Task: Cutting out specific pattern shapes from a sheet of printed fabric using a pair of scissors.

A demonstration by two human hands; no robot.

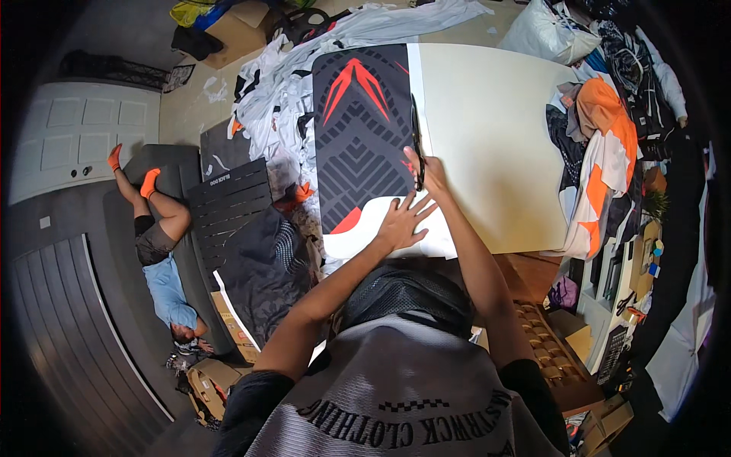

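Observation:
A dark grey fabric panel (362,137) with black tread-like marks and red shapes lies flat on the white tabletop (495,145). White cloth borders its right side and its near end. Along the right border stand black scissors (416,129), their blades pointing to the far side. My right hand (432,177) is closed round their handles. Flat on the white near end of the cloth rests my left hand (403,227), fingers spread, just left of and nearer than the scissors. Whether the blades are parted is hard to make out.
White fabric scraps (278,107) pile up left of the table. Orange, white and black cloth (601,152) hangs over its right edge. A stuffed white bag (552,34) sits at the far right. A person (169,282) lies on a grey sofa (137,305) at the left.

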